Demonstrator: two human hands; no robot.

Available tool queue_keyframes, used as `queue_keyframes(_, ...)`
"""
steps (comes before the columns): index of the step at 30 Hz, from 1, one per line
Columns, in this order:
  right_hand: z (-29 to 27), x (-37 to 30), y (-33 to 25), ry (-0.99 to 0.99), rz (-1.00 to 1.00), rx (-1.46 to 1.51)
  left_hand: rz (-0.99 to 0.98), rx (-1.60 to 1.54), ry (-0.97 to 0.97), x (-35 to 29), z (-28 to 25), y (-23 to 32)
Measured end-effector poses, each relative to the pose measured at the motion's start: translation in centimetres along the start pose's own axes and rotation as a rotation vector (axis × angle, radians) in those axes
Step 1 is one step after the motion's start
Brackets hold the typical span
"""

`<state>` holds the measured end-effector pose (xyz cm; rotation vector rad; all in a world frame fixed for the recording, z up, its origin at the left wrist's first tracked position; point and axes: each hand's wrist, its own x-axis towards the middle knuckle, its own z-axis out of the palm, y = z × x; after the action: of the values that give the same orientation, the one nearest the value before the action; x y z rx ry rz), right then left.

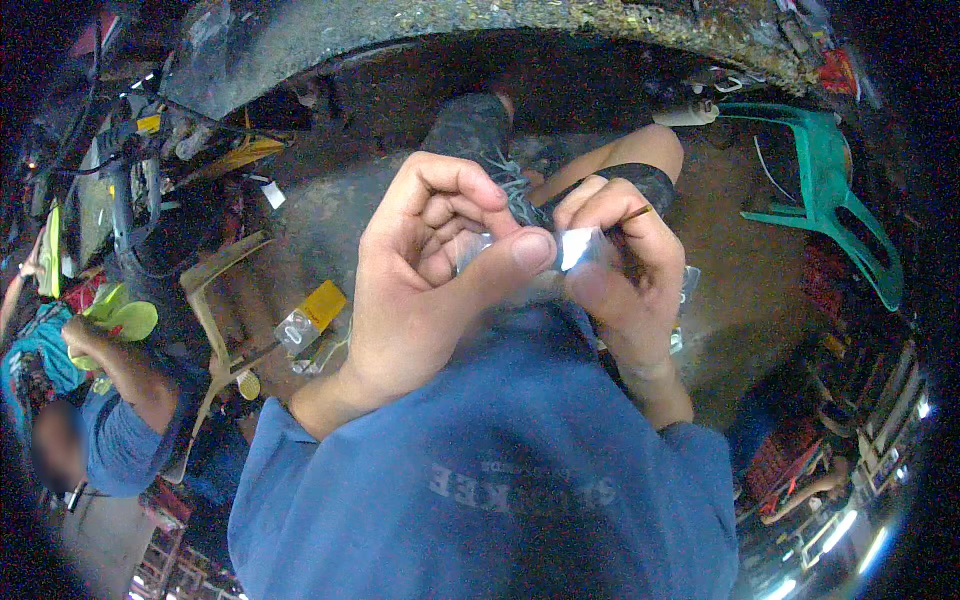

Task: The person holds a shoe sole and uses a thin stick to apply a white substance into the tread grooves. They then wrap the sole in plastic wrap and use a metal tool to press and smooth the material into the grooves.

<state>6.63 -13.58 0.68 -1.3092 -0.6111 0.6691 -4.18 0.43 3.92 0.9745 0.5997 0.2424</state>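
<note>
I am holding a small clear plastic bag [580, 247] up in front of my chest, over the floor [740, 340] between my knees; its film is catching a bright glare. My right hand [635, 265] is pinching it, thumb below and index finger above, and a thin brown thing [638, 212] is showing past those fingers. My left hand [420, 270] is curling loosely, thumb pointing toward the bag and index tip standing apart from it. Clear film is showing behind that thumb — whether the fingers are gripping it, I cannot tell.

I am judging the step in hand to be working the bag between both hands. The next move seems to be calling for a firm right pinch and a light left thumb — thin film could be slipping or creasing.

A yellow-and-clear packet [320, 303] is lying toward the floor's left edge, a green chair [825, 170] standing toward its upper right corner.
</note>
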Motion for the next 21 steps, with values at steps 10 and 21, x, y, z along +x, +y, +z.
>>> queue_keyframes(10, -0.1, -0.2, -0.3, 0.025, 0.044, 0.044, 0.019, 0.020, -0.113, -0.1, -0.9, -0.6)
queue_keyframes(21, 0.1, 0.9, -0.6, -0.085, -0.063, -0.111, -0.072, -0.082, -0.049, 1.0, -1.5, 0.4)
